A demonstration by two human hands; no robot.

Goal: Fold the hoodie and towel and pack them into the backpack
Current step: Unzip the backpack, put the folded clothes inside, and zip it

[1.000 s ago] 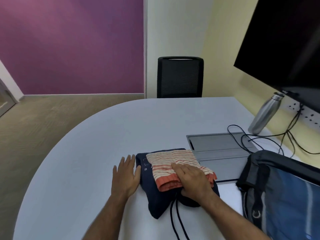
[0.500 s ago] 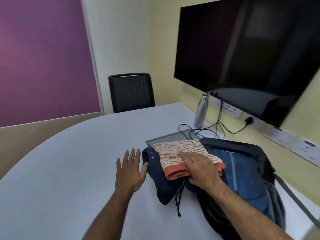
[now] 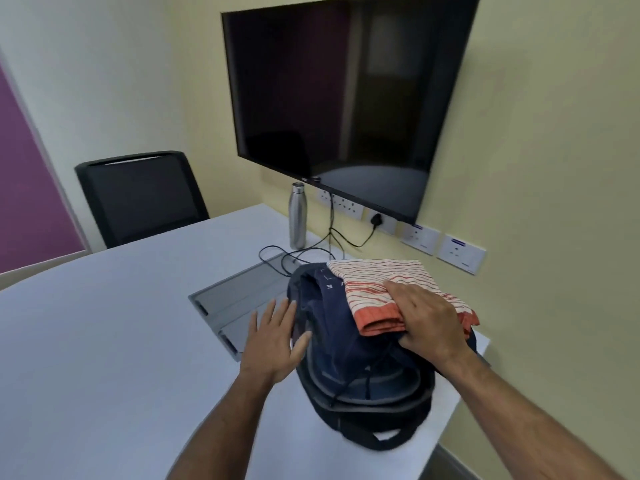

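Observation:
A folded orange-and-white striped towel [image 3: 384,282] lies on top of a folded navy hoodie [image 3: 332,323]. Both are held above the dark backpack [image 3: 374,410], which lies on the white table with its mouth toward them. My right hand [image 3: 427,323] grips the near edge of the stack, fingers over the towel and thumb beneath the hoodie. My left hand [image 3: 273,337] is flat with straight fingers, its fingertips against the left side of the hoodie and backpack. The hoodie's drawstrings hang down over the backpack.
A grey floor-box lid [image 3: 239,299] is set in the table [image 3: 104,341] left of the backpack. A steel bottle [image 3: 297,216] stands by the wall, with black cables [image 3: 304,254] running to the sockets [image 3: 419,237]. A large dark screen [image 3: 346,98] hangs above. A black chair [image 3: 138,199] stands at the far end.
My right hand carried the towel-and-hoodie stack rightward from the table onto the backpack. My left hand followed alongside. The view swung right toward the wall.

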